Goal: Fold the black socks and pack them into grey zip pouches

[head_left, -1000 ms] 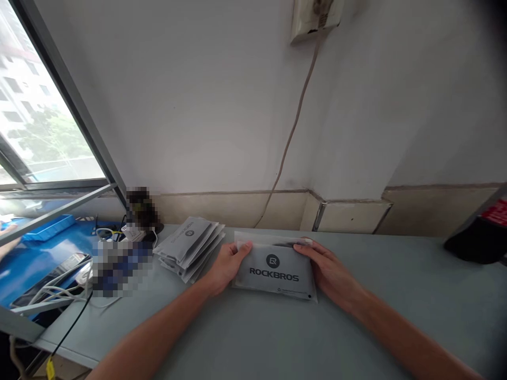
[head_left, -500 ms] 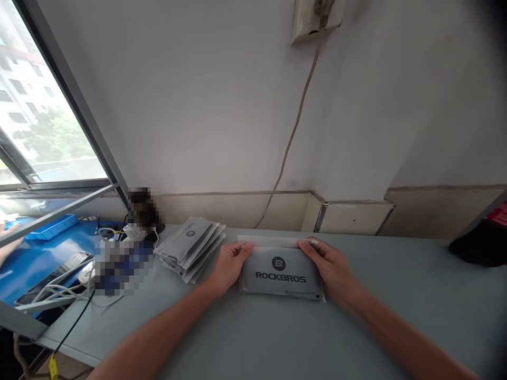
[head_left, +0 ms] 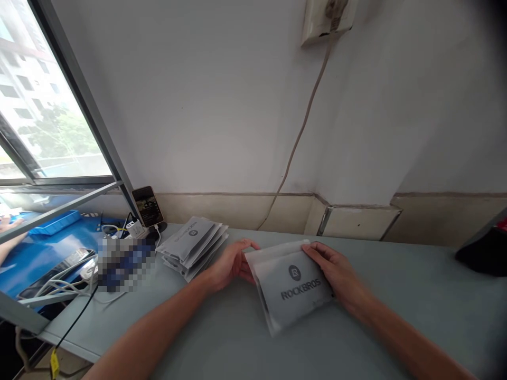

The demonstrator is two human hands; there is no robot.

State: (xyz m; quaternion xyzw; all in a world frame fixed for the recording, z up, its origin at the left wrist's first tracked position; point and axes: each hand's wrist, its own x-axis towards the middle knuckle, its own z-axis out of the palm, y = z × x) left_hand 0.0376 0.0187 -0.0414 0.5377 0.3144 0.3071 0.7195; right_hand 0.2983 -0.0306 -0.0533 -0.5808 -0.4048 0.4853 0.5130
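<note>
A frosted plastic pouch point(head_left: 291, 287) printed ROCKBROS is tilted above the grey table, its left side lower toward me. My right hand point(head_left: 332, 269) grips its upper right corner, thumb on the front face and fingers behind. Beside the pouch's upper left corner is my left hand point(head_left: 235, 264), fingers apart and curved, some of them partly behind the pouch's edge; it does not grip the pouch. Just left of that hand lies a stack of similar ROCKBROS pouches point(head_left: 192, 240), fanned unevenly.
A phone point(head_left: 148, 207) leans upright at the back left, near a white charger point(head_left: 137, 229) and tangled cables point(head_left: 59, 287). Beyond a metal frame bar point(head_left: 63, 208) is a blue surface with a blue tray point(head_left: 55, 222) and another person's arm point(head_left: 10, 237). A black object point(head_left: 481, 253) sits far right.
The pouch has turned clockwise and lifted off its flat position, its left side swinging toward me. My left hand has let go of its top edge; my right hand still holds it.
</note>
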